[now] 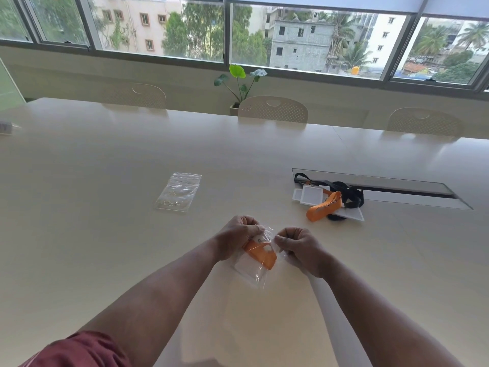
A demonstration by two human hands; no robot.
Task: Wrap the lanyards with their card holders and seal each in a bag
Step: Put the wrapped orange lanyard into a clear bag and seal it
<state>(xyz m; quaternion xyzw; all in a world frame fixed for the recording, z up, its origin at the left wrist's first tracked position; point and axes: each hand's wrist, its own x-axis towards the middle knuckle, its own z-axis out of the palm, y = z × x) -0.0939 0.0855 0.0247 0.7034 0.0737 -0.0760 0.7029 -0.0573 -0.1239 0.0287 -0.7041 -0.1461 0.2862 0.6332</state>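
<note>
Pinching the top edge of a small clear plastic bag (258, 271), the person's two hands work close together just above a long cream table (105, 181). Inside that bag sit an orange fabric lanyard (260, 256) and a white card holder (244, 266). Fingers of the left hand (238, 238) curl tight on the bag's left corner; the right hand (300, 249) curls on the right corner, thumb and fingers clamped on the plastic. Whether the seal is closed cannot be told.

Beyond the bag and to its left, a flat stack of empty clear plastic bags (178, 193) lies on the table. Beyond the bag and to its right is a heap of orange and black lanyards with white card holders (328, 200), touching a long recessed cable slot (397, 188). Farther off stand three cream perforated chairs (272, 109), a green potted plant (239, 83) and wide windows (238, 30).
</note>
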